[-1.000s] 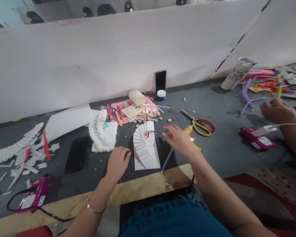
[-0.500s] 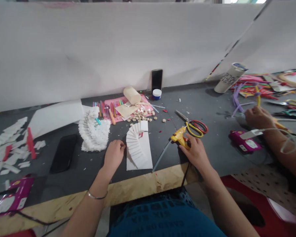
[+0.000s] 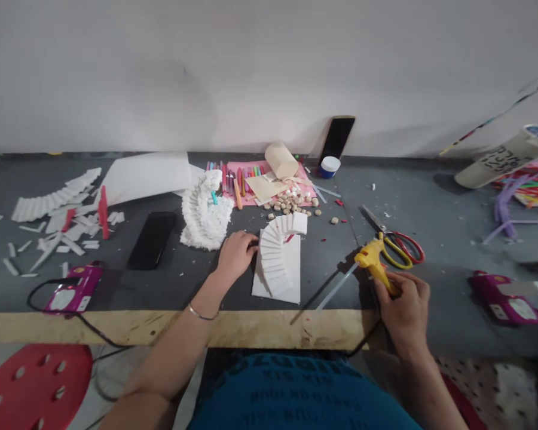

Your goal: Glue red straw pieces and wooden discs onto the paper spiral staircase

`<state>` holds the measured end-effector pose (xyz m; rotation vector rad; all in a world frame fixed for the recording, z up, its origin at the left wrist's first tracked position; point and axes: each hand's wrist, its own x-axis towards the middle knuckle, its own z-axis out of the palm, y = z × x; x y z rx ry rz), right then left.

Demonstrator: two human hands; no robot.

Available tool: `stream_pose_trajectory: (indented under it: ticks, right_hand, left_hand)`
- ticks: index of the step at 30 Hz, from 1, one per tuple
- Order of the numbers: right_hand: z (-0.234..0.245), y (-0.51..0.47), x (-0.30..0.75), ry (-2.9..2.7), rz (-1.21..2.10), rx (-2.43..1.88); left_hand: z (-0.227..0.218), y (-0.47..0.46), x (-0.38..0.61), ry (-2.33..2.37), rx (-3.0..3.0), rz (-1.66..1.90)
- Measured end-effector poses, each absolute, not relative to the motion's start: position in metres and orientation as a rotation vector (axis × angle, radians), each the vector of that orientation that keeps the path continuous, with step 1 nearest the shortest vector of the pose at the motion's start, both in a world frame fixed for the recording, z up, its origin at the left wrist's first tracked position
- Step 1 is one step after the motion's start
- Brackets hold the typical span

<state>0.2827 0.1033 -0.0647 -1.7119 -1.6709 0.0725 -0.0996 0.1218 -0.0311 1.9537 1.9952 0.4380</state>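
Observation:
My right hand point(image 3: 403, 307) is closed round the handle of a yellow glue gun point(image 3: 373, 261), whose clear glue stick point(image 3: 336, 286) sticks out to the lower left. A white paper spiral staircase model point(image 3: 279, 255) stands on a white card base before me. My left hand point(image 3: 237, 255) rests loosely curled against the model's left edge, fingers touching it. A second, rougher white spiral model point(image 3: 204, 210) stands just left of that hand.
Yellow-and-red scissors point(image 3: 397, 242) lie beyond the glue gun. A black phone point(image 3: 152, 239), pink devices point(image 3: 72, 292) point(image 3: 504, 298), white paper strips point(image 3: 58, 209), markers on a pink sheet point(image 3: 246, 185), wooden beads point(image 3: 291, 206), a propped phone point(image 3: 338, 137) and pipe cleaners point(image 3: 520, 191) crowd the grey table point(image 3: 430, 197). A red stool point(image 3: 31, 388) stands below.
My right hand reached right, took hold of the glue gun and drew it toward me. My left hand stayed by the staircase. My view swung left, so the neighbour's hand left the picture.

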Motion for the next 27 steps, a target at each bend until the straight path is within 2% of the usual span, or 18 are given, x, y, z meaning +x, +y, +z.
stream_pose_trajectory:
  ticks: [8,14,18,22,27]
  right_hand:
    - [-0.072,0.109,0.307,-1.752,0.03,-1.799]
    - [-0.031,0.107,0.28,-2.006,-0.219,-1.619]
    - [-0.012,0.101,0.214,-2.383,0.009,-1.364]
    - [-0.029,0.089,0.156,-2.574,0.151,-1.355]
    - [-0.05,0.077,0.135,-2.565,0.127,-1.469]
  left_hand:
    - [-0.033,0.125,-0.102,1.931,1.933,0.436]
    - [-0.035,0.119,-0.098,1.939,1.935,0.466]
    - [-0.041,0.118,-0.101,1.91,1.915,0.554]
    - [-0.043,0.115,-0.108,1.776,1.951,0.616]
    - [-0.038,0.113,-0.107,1.748,2.036,0.594]
